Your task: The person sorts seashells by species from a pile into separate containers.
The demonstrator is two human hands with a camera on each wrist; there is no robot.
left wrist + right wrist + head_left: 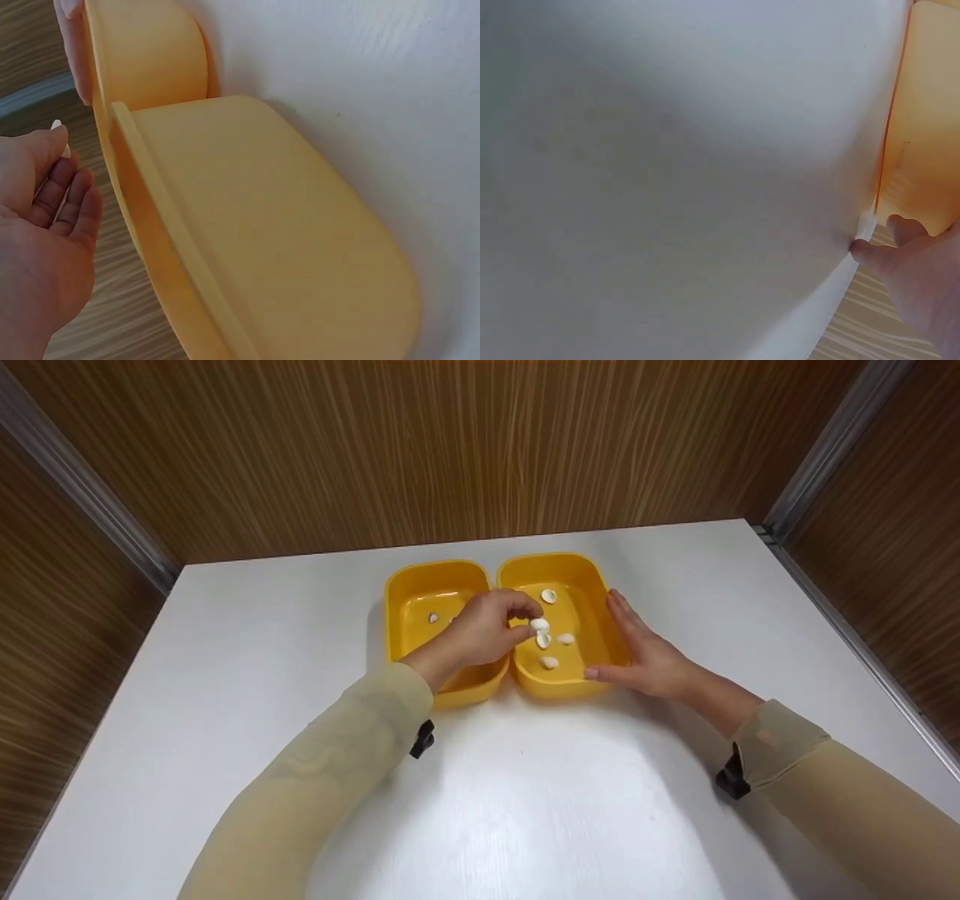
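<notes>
Two yellow plastic containers stand side by side. My left hand [487,626] reaches across the left container [401,626] and pinches a small white seashell [539,625] between thumb and fingers, over the right container [600,637]. The pinched seashell [61,139] also shows in the left wrist view. Several pale seashells [549,663] lie on the floor of the right container. A smaller shell [433,617] is in the left one, partly covered by my left hand. With fingers extended along the outer right wall and thumb at the front rim, my right hand [652,660] steadies the right container.
Both containers sit on a white table [487,810], toward its back edge. Wood-grain panels [450,450] rise behind and at both sides, with metal strips [825,450] at the corners. Each sleeve carries a black wrist device [733,776].
</notes>
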